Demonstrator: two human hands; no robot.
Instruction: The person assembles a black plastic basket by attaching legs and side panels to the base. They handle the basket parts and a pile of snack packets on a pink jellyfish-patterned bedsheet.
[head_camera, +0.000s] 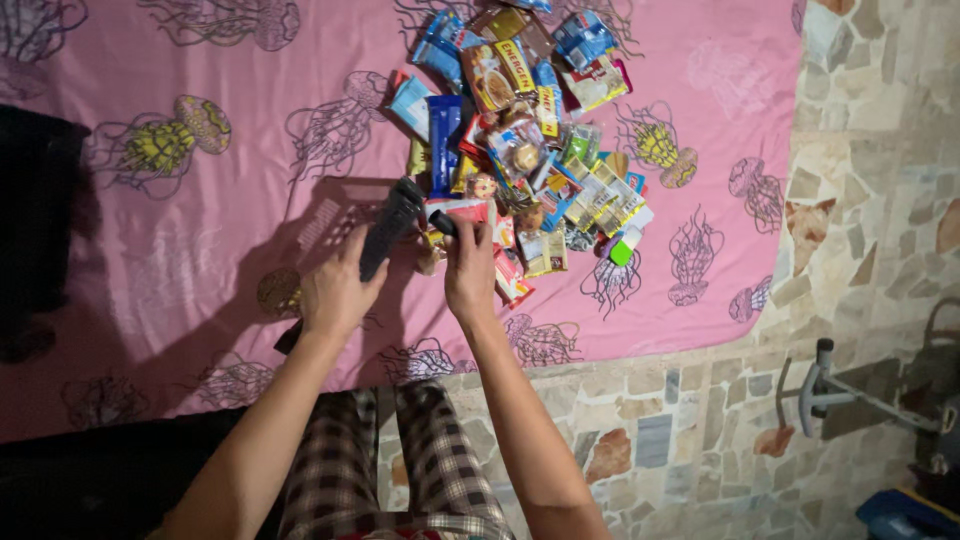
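My left hand (335, 290) grips the rim of a black slotted plastic basket (390, 228), which is tipped on its side over a pink sheet (200, 200) with jellyfish prints. My right hand (468, 265) holds the other side of the basket's rim, close to the snacks. A heap of small snack packets and sweets (520, 130) in blue, red, yellow and green wrappers lies spread on the sheet just beyond the basket's mouth. Much of the basket is lost in shadow.
The pink sheet ends at a stone-pattern floor (700, 420) on the right and near side. A grey metal frame (850, 390) lies at the lower right. A dark object (35, 230) sits at the sheet's left edge. My checked trousers (400, 470) show below.
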